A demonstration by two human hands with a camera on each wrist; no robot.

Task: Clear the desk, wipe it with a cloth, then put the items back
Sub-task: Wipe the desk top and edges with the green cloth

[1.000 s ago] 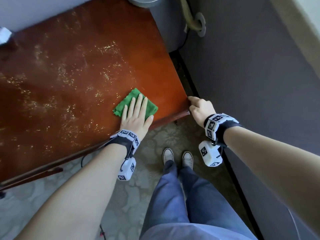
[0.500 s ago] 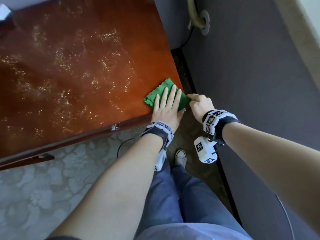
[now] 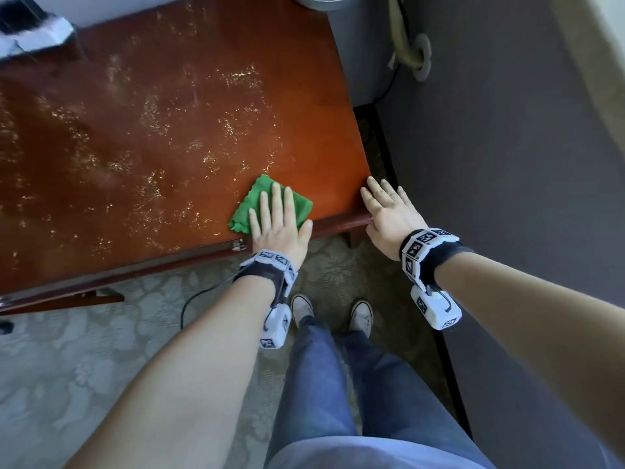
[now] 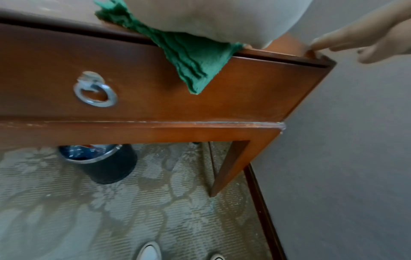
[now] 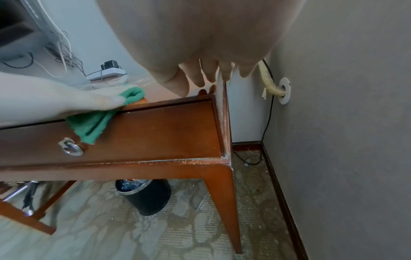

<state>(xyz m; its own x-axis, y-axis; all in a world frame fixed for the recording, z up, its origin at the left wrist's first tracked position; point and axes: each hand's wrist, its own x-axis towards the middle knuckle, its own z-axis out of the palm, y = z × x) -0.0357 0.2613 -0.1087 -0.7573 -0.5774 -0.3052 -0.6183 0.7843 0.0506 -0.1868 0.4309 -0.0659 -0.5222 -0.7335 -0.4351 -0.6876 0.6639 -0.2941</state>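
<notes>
A folded green cloth lies near the front right corner of the reddish-brown desk. My left hand presses flat on it with straight fingers. One corner of the cloth hangs over the front edge, above the drawer front. My right hand rests open on the desk's right front corner, fingers spread and straight. In the right wrist view the cloth shows under the left hand's fingers. Pale speckles cover much of the desktop.
A wall runs close along the desk's right side, with a hose and wall plate. A white power strip sits at the desk's back. A black bin stands under the desk. The drawer has a ring pull.
My left hand slid the cloth right to the desk corner, then back left along the front edge. My right hand, curled at the corner before, now lies flat with spread fingers.
</notes>
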